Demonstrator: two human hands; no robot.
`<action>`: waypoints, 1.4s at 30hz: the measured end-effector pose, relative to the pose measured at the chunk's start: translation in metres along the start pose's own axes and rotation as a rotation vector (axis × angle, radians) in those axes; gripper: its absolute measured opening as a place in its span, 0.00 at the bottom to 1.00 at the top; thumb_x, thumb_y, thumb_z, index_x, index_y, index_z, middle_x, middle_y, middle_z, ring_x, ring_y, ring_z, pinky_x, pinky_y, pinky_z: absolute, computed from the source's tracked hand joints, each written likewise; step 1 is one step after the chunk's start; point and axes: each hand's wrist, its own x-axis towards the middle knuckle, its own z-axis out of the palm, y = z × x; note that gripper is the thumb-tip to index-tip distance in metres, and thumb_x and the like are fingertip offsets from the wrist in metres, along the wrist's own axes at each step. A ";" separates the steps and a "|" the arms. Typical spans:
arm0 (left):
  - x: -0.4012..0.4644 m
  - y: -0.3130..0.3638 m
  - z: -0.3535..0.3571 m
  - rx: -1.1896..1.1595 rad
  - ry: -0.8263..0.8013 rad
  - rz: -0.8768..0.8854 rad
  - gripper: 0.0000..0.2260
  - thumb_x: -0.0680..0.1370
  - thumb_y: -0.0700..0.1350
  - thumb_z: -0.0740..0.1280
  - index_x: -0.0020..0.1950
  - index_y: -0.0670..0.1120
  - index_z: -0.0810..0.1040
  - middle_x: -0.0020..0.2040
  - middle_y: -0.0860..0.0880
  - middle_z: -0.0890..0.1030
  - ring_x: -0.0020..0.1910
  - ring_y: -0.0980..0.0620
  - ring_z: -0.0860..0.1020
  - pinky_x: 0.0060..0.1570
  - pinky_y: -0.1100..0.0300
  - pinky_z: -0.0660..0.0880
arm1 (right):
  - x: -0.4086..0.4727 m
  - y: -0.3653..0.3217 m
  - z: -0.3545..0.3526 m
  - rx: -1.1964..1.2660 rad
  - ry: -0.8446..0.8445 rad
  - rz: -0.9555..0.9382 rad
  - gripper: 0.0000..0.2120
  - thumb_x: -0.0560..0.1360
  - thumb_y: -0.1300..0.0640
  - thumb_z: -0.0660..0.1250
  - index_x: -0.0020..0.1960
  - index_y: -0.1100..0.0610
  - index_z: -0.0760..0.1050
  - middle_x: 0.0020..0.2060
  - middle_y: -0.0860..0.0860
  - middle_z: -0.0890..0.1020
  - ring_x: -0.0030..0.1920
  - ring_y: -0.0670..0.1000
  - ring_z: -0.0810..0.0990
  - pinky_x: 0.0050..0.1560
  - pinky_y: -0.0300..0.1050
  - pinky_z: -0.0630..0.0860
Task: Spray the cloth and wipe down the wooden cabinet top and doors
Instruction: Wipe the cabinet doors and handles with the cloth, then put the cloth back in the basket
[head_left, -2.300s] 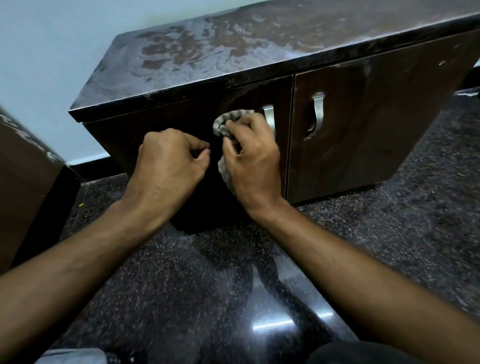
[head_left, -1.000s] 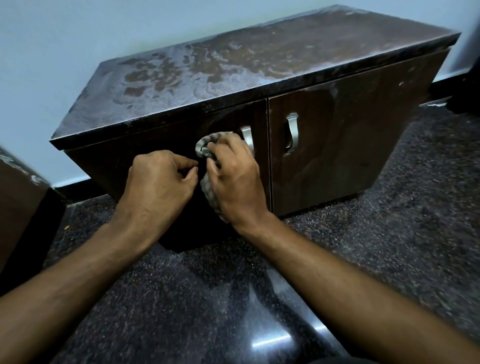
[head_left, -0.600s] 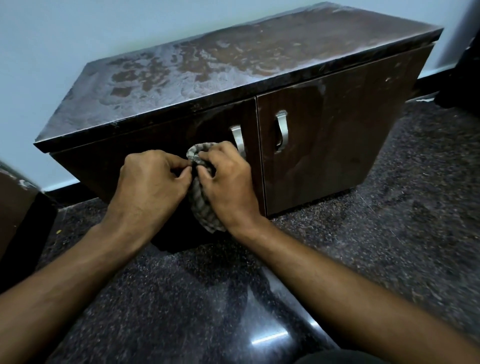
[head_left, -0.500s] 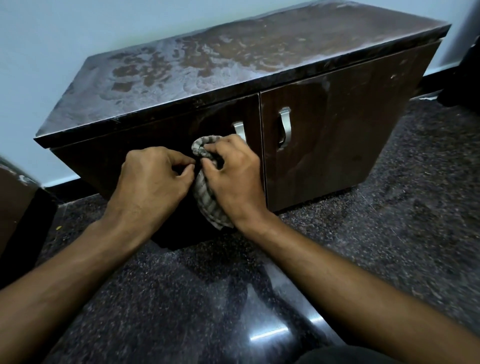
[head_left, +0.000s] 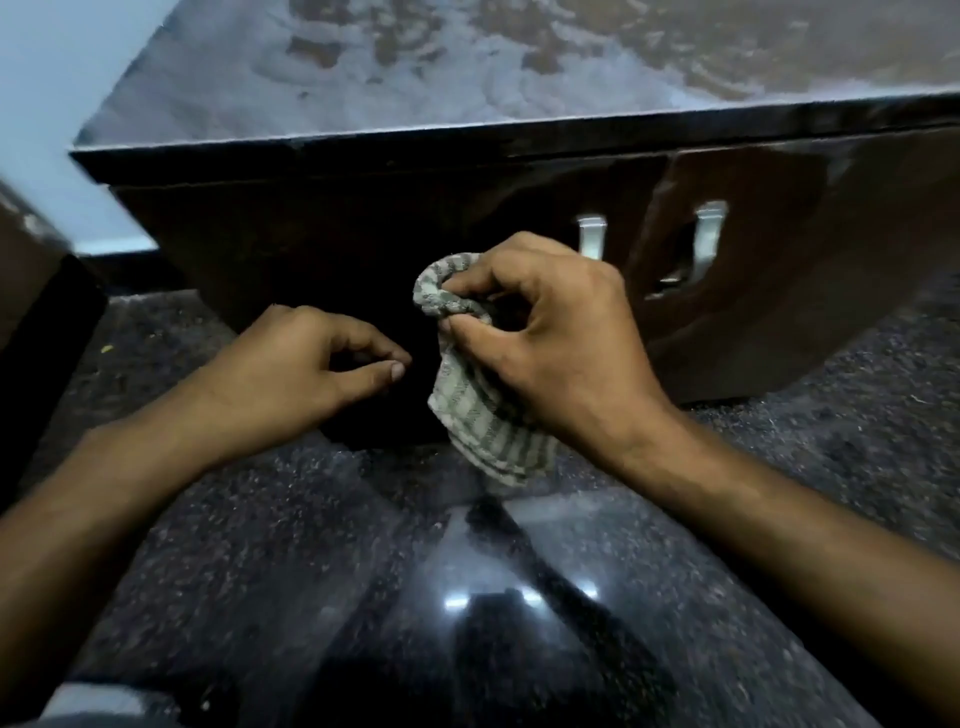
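A low dark wooden cabinet (head_left: 363, 223) stands against the wall, its top (head_left: 415, 78) streaked with pale smears. Two metal handles, one on the left door (head_left: 591, 239) and one on the right door (head_left: 707, 236), sit near the middle. My right hand (head_left: 550, 343) pinches a grey-green checked cloth (head_left: 478, 415) in front of the left door; the cloth hangs down from the fingers. My left hand (head_left: 301, 374) hovers just left of the cloth, fingers curled, thumb and forefinger close together, holding nothing that I can see.
The floor (head_left: 519, 597) is dark polished speckled stone with light glare. Another brown piece of furniture (head_left: 31, 280) stands at the far left edge. A pale wall (head_left: 62, 62) runs behind the cabinet. A grey object (head_left: 98, 701) shows at the bottom left.
The view has moved closer and lower to the cabinet. My left hand has let go of the cloth and drawn apart to the left; my right hand alone holds it now.
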 end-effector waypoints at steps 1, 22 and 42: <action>-0.008 -0.006 0.001 -0.033 0.004 -0.023 0.05 0.75 0.50 0.71 0.50 0.58 0.84 0.40 0.63 0.84 0.44 0.70 0.80 0.43 0.75 0.72 | 0.002 -0.002 0.003 -0.005 -0.022 -0.009 0.07 0.68 0.61 0.76 0.46 0.60 0.84 0.42 0.52 0.83 0.44 0.48 0.81 0.45 0.41 0.77; -0.333 -0.116 -0.063 -0.596 0.833 -0.862 0.10 0.77 0.47 0.68 0.56 0.52 0.84 0.38 0.47 0.83 0.35 0.52 0.76 0.35 0.64 0.72 | -0.011 -0.183 0.238 0.460 -0.654 -0.130 0.09 0.68 0.64 0.79 0.46 0.55 0.86 0.42 0.45 0.82 0.44 0.41 0.81 0.46 0.28 0.72; -0.398 -0.081 0.066 -1.440 0.602 -1.166 0.38 0.72 0.53 0.71 0.78 0.48 0.60 0.48 0.51 0.84 0.44 0.54 0.81 0.45 0.59 0.78 | -0.129 -0.242 0.332 0.274 -0.882 0.116 0.05 0.68 0.59 0.76 0.39 0.52 0.81 0.40 0.47 0.82 0.41 0.47 0.81 0.44 0.44 0.79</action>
